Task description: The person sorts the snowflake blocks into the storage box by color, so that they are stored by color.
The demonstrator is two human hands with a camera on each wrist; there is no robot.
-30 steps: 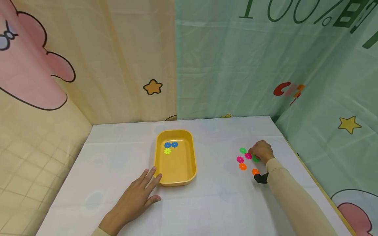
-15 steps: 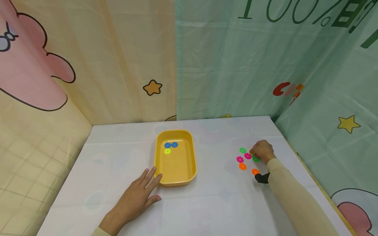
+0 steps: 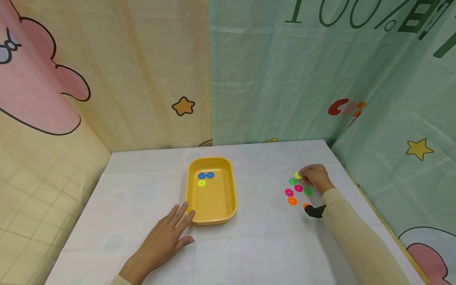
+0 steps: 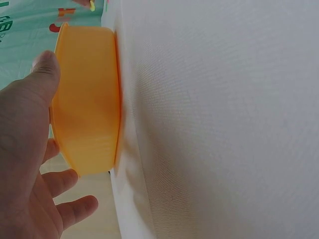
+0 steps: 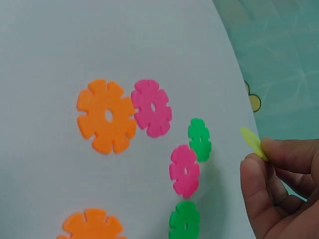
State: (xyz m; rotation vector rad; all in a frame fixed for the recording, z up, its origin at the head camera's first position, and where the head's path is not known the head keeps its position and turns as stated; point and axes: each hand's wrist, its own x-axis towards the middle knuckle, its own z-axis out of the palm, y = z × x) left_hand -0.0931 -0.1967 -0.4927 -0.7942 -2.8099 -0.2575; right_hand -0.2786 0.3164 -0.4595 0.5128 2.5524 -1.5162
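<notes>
Between thumb and fingertips my right hand (image 3: pixel 316 177) pinches a yellow snowflake disc (image 5: pixel 252 143), held up off the table beside the other discs. Below it lie two green discs (image 5: pixel 200 140), two pink discs (image 5: pixel 184 171) and two orange discs (image 5: pixel 106 116), all flat and notched round the edge. My left hand (image 3: pixel 162 237) is spread with straight fingers, its fingertips at the near left corner of a yellow tray (image 3: pixel 213 217). Inside that tray, toward the back, are two blue discs (image 3: pixel 210 175) and one yellow disc (image 3: pixel 201 183).
A white cloth covers the table (image 3: pixel 256 253). Printed curtains (image 3: pixel 270 79) stand along its back and sides. A black strap end (image 3: pixel 314 211) hangs from the right sleeve (image 3: pixel 350 233) and partly hides one orange disc in the head view.
My right hand has lifted the yellow disc away from beside the green one and moved slightly back. Left hand and tray have stayed in place.
</notes>
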